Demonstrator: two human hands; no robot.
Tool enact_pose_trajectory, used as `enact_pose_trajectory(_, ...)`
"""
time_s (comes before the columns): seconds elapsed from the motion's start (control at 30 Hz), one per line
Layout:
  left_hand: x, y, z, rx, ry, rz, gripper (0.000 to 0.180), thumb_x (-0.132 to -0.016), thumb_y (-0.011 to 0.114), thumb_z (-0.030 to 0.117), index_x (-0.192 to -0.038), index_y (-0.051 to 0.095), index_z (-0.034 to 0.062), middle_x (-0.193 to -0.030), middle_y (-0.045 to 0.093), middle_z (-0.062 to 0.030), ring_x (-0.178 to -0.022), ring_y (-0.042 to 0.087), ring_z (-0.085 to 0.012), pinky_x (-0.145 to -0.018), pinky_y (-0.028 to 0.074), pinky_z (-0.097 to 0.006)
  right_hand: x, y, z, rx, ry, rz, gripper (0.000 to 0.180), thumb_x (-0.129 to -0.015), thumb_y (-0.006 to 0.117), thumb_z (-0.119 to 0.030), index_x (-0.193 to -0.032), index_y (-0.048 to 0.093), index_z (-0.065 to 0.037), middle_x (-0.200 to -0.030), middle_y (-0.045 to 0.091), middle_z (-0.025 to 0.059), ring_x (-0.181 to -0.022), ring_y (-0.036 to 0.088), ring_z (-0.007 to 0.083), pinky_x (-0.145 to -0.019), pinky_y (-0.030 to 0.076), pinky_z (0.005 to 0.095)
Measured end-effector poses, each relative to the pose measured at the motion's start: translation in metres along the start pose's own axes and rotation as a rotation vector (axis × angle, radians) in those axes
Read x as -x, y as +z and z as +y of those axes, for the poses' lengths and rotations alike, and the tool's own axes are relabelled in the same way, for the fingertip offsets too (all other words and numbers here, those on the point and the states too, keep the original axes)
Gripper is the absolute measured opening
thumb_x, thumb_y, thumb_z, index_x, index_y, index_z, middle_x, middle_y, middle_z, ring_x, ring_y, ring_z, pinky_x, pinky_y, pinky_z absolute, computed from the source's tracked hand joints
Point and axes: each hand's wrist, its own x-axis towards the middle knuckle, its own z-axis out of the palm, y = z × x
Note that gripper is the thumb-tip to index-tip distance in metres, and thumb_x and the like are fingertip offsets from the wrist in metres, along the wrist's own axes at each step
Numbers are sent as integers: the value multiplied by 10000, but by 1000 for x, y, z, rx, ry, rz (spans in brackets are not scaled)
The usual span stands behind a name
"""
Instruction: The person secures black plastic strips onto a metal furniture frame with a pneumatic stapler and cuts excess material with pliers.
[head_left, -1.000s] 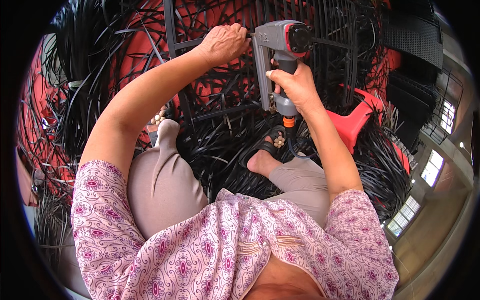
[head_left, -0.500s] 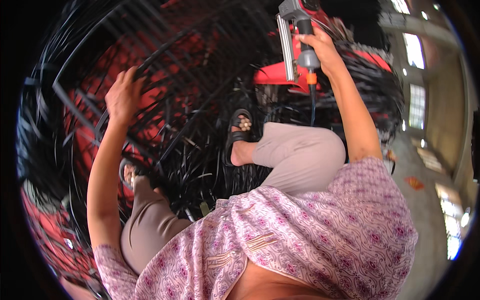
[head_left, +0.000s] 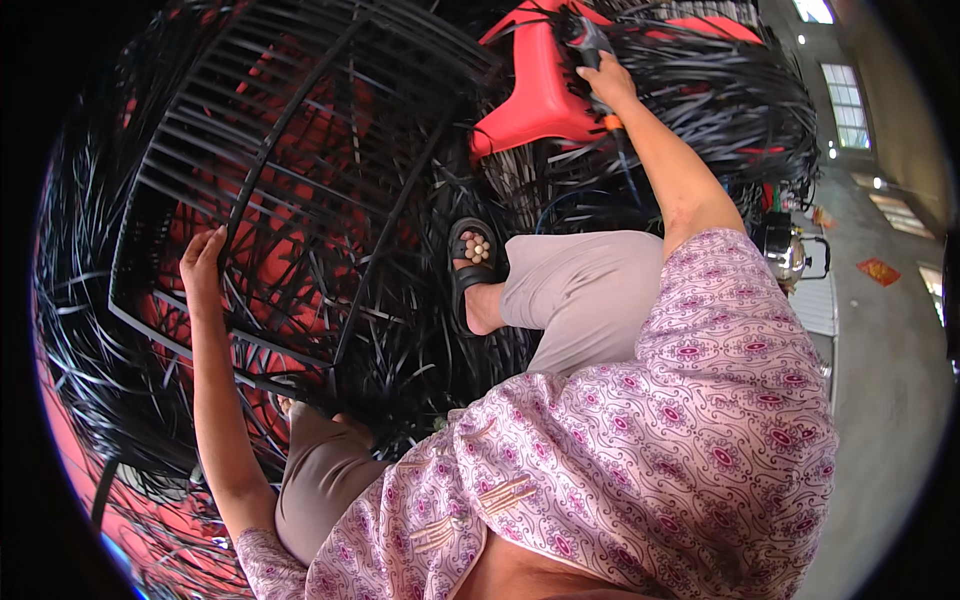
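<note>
My left hand (head_left: 205, 272) pinches a bar along the near left part of a black slatted frame (head_left: 262, 160), which lies tilted over loose black strips. Its fingertips are closed at the bar; the thumb side is partly hidden. At the far right, my right hand (head_left: 611, 83) is wrapped round the handle of a staple gun (head_left: 587, 42), grey and black. An orange fitting and a dark hose hang below that handle. Just behind and beside the tool is a red plastic stool (head_left: 545, 85); I cannot tell whether the two touch.
Black plastic strips (head_left: 400, 330) cover the floor round my feet, and a thick bundle of strips (head_left: 710, 90) lies right of the stool. Red material (head_left: 290, 230) shows under the frame. A shiny metal kettle (head_left: 787, 248) stands at the right, near a grey wall (head_left: 880, 330).
My left hand has come nearer and leftward, and the blurred frame now shows sharply. The staple gun has turned and moved away to the stool, still in my right hand.
</note>
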Motion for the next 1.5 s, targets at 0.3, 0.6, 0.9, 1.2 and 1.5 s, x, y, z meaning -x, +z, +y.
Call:
enact_pose_trajectory(0.3, 2, -53, 17, -43, -163, 13, 225, -914, 684, 260, -1042, 677, 75, -856, 639, 26, -768, 559, -69, -666, 414, -215, 136, -101, 20, -274, -325, 279, 548, -844, 685, -325, -1306, 527, -75, -1162, 611, 175, -1095, 598, 328, -929, 470, 419)
enact_pose_trajectory(0.6, 252, -47, 8, -394, 286, 337, 250, -912, 657, 219, -1107, 675, 63, -809, 612, 16, -752, 562, -98, -629, 430, -245, 293, -146, 324, -228, 357, 781, 297, -840, 652, -262, -1086, 696, -101, -1001, 688, 154, -970, 647, 328, -855, 506, 405)
enact_pose_trajectory(0.9, 483, -13, -80, -152, -144, 462, 219, -914, 626, 162, -1077, 685, 28, -776, 607, 18, -736, 574, -103, -647, 453, -245, 327, -135, 499, 21, 665, 187, 513, -775, 704, -476, -1107, 695, -86, -997, 713, 146, -974, 684, 305, -839, 531, 462)
enact_pose_trajectory(1.2, 517, -28, -60, 133, -136, 600, 200, -916, 594, 105, -1047, 695, -8, -744, 601, 20, -721, 587, -109, -664, 476, -245, 337, -125, 605, 361, 527, 290, 414, -893, 555, -422, -944, 733, -52, -957, 686, 207, -916, 642, 409, -800, 509, 510)
enact_pose_trajectory(1.5, 471, -21, 65, 2, 230, 655, 154, -922, 649, 158, -907, 676, 7, -734, 624, -7, -623, 561, -84, -556, 438, -224, 280, -181, 372, -815, 205, 712, 274, -897, 592, -280, -1021, 676, -51, -815, 562, 63, -712, 488, 212, -621, 371, 340)
